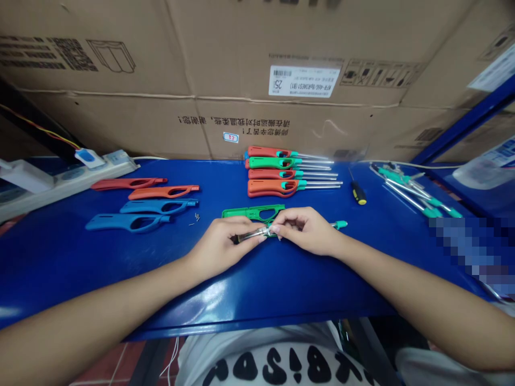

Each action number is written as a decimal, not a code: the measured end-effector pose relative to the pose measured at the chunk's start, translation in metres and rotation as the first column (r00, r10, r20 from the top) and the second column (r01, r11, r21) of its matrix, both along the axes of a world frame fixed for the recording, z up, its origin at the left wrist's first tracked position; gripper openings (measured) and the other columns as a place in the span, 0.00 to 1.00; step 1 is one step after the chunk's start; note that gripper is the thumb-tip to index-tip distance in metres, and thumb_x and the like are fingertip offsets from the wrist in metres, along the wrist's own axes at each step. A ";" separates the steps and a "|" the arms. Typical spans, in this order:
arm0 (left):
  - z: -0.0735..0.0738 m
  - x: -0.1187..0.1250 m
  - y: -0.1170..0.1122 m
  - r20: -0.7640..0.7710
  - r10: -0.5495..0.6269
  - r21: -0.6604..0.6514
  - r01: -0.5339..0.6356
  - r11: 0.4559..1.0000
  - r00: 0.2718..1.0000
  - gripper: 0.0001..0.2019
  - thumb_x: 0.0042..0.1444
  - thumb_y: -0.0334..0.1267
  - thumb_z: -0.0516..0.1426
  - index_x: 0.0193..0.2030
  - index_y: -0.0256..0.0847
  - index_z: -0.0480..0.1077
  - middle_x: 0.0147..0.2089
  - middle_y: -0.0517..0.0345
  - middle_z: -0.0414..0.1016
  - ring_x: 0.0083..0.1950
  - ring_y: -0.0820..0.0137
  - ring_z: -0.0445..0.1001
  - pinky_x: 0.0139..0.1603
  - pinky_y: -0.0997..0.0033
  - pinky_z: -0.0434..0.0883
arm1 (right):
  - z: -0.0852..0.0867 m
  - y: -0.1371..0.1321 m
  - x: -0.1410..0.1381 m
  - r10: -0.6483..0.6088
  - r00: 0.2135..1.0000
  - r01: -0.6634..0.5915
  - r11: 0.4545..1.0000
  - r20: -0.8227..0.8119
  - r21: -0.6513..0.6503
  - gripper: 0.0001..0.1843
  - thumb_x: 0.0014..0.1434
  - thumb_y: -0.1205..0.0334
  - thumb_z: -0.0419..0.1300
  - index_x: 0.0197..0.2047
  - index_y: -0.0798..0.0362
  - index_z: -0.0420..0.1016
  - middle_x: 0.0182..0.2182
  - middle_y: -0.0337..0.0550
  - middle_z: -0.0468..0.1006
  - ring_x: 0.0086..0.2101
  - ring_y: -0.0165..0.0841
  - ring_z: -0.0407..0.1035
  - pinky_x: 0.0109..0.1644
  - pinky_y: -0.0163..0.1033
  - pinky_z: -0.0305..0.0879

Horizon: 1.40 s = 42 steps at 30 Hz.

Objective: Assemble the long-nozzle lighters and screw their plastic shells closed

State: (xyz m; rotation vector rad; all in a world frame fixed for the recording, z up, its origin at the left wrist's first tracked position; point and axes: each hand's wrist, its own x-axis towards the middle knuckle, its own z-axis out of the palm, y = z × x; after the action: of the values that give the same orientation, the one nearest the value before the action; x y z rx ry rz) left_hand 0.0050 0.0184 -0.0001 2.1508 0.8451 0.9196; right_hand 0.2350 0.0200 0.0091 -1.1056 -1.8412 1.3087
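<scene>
Above the blue table, my left hand (225,241) is closed around the clear, smoky fuel tank (250,235) of a lighter's inner assembly. My right hand (301,228) pinches the front of that assembly, where a pale green part shows between the fingertips of both hands. A thin rod with a teal tip (340,224) pokes out to the right from behind my right hand; its middle is hidden. Just behind my hands lies a green lighter shell half (253,212), its hollow side up, partly covered by my fingers.
Finished-looking orange, green and red lighters (273,187) are stacked at the back. Red and blue shells (129,221) lie left, near small screws (197,217). A screwdriver (358,194) and several metal-tube assemblies (418,193) lie right. A power strip (68,179) and cardboard (225,80) border the table.
</scene>
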 end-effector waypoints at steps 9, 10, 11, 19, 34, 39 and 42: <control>0.001 0.001 -0.001 -0.005 0.014 -0.004 -0.014 1.000 1.000 0.10 0.62 0.36 0.62 0.49 0.41 0.81 0.39 0.55 0.83 0.33 0.71 0.76 0.33 0.74 0.71 | 0.001 -0.001 -0.001 0.008 1.000 -0.008 1.000 0.010 0.021 0.16 0.60 0.49 0.64 0.31 0.54 0.76 0.23 0.36 0.71 0.23 0.25 0.59 0.27 0.33 0.57; 0.002 0.001 -0.001 -0.011 0.018 -0.004 -0.018 1.000 1.000 0.10 0.62 0.36 0.62 0.49 0.42 0.81 0.39 0.55 0.83 0.32 0.71 0.76 0.33 0.74 0.71 | 0.001 0.000 0.000 0.010 1.000 -0.010 1.000 0.006 0.018 0.17 0.60 0.48 0.64 0.31 0.54 0.76 0.23 0.37 0.71 0.23 0.26 0.60 0.28 0.33 0.58; 0.003 0.001 -0.001 -0.016 0.020 -0.005 -0.021 1.000 1.000 0.10 0.62 0.36 0.62 0.49 0.42 0.81 0.39 0.55 0.83 0.32 0.71 0.76 0.33 0.74 0.71 | 0.000 0.001 0.000 0.010 1.000 -0.010 1.000 0.000 0.015 0.17 0.60 0.48 0.64 0.31 0.54 0.76 0.24 0.37 0.72 0.24 0.26 0.62 0.29 0.34 0.60; 0.001 0.000 -0.001 -0.033 0.006 0.019 -0.006 1.000 0.999 0.10 0.62 0.35 0.63 0.49 0.42 0.81 0.41 0.54 0.83 0.33 0.71 0.77 0.35 0.73 0.72 | -0.001 0.003 -0.001 -0.029 1.000 0.028 0.999 -0.010 -0.016 0.19 0.56 0.44 0.67 0.32 0.54 0.77 0.27 0.39 0.76 0.26 0.28 0.64 0.31 0.35 0.62; 0.000 0.000 0.000 -0.046 0.015 0.020 -0.014 1.000 0.999 0.10 0.62 0.36 0.63 0.49 0.42 0.81 0.41 0.53 0.83 0.34 0.70 0.77 0.33 0.73 0.71 | -0.003 0.003 -0.002 -0.027 1.000 0.027 0.999 0.008 -0.034 0.22 0.56 0.41 0.66 0.31 0.54 0.77 0.25 0.39 0.76 0.25 0.28 0.66 0.31 0.35 0.64; 0.000 -0.001 0.001 -0.021 0.014 0.057 -0.013 0.998 1.000 0.11 0.61 0.34 0.64 0.50 0.42 0.80 0.42 0.53 0.84 0.37 0.69 0.78 0.38 0.70 0.73 | -0.004 0.004 -0.002 -0.058 0.996 0.057 0.998 -0.066 -0.021 0.19 0.59 0.44 0.64 0.32 0.54 0.76 0.28 0.40 0.77 0.28 0.29 0.68 0.34 0.36 0.65; 0.000 -0.003 0.003 -0.027 0.069 0.117 -0.065 0.991 0.997 0.12 0.59 0.35 0.66 0.51 0.42 0.80 0.43 0.53 0.84 0.40 0.66 0.77 0.44 0.66 0.73 | -0.003 0.006 0.000 -0.104 0.983 0.099 0.994 -0.149 -0.038 0.18 0.61 0.46 0.62 0.36 0.54 0.75 0.29 0.38 0.74 0.23 0.25 0.62 0.28 0.34 0.60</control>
State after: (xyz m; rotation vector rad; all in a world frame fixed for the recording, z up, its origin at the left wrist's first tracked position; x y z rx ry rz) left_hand 0.0024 0.0215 0.0000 2.2534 0.9035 0.9939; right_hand 0.2351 0.0255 0.0058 -1.0718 -1.6385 1.3276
